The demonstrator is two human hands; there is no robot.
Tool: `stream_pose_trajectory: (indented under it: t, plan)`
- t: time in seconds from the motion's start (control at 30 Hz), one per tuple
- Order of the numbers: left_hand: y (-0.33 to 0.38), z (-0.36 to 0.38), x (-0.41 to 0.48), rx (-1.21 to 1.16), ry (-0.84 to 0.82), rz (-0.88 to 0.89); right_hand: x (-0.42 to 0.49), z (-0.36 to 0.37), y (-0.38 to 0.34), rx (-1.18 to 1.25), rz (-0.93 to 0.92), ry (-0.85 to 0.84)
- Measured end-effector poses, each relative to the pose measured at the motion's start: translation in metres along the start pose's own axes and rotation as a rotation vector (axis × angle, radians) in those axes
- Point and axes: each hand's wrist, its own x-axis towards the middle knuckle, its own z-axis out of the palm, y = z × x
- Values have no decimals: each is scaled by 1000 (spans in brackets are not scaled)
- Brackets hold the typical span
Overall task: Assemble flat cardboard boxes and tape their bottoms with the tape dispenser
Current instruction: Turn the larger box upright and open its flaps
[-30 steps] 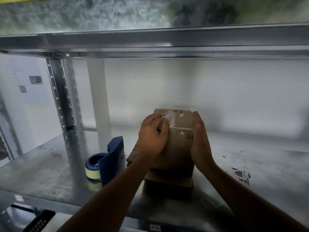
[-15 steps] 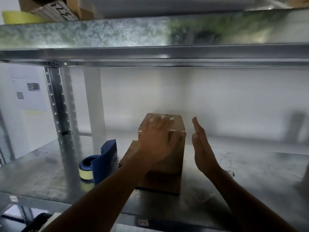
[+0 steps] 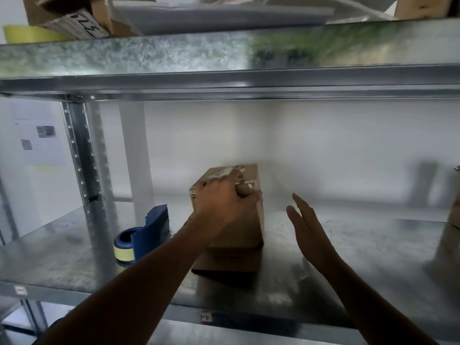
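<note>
The left hand (image 3: 224, 202) grips the taped cardboard box (image 3: 239, 227) mid-frame; the right hand (image 3: 308, 227) is flat and wide beside it. Taping looks done, so next lift it away

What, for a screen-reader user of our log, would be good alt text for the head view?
A person's left hand grips the taped top of an upright cardboard box on a metal shelf. The right hand hovers open beside it, not touching. A blue tape dispenser stands to the box's left.
</note>
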Motion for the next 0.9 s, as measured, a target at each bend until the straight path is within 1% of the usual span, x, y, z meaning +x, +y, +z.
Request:
stream_pose_trajectory:
  t: [0.07,0.17,0.23,0.27,0.33,0.4,0.43,0.5,0.57,0.63,0.7,0.77,0.83,0.9]
  plan:
    - [-4,-8,3,-183,22,-89,-4,-7,-4,92,42,10]
    - [-10,-10,9,-649,18,-306,-10,-12,-15,275,37,-4]
    - [-7,-6,6,-937,-51,-490,-11,-11,-22,406,40,-15]
    - [-5,-2,2,-1043,-100,-585,-10,-10,-27,458,52,-14]
    - [-4,7,-7,-1200,-159,-738,-8,-10,-35,529,41,-1]
    - [-5,14,-13,-1240,-183,-809,-4,-12,-38,551,0,46]
    - [-7,17,-16,-1207,-172,-797,-2,-14,-37,564,-4,55]
    - [-15,19,-17,-1030,-93,-687,1,-19,-34,595,-2,42]
    - [-22,13,-14,-851,-13,-498,6,-22,-33,610,2,16]
    - [-23,-1,-5,-746,-22,-281,10,-23,-38,658,10,-14]
    - [-18,-20,7,-734,-150,-118,14,-21,-46,636,7,-25]
    - [-11,-40,17,-784,-361,-43,18,-21,-55,575,-30,-21]
    - [-5,-56,22,-801,-518,-22,20,-22,-70,515,-65,-41]
    - [-3,-62,23,-818,-577,-58,21,-23,-83,473,-86,-67]
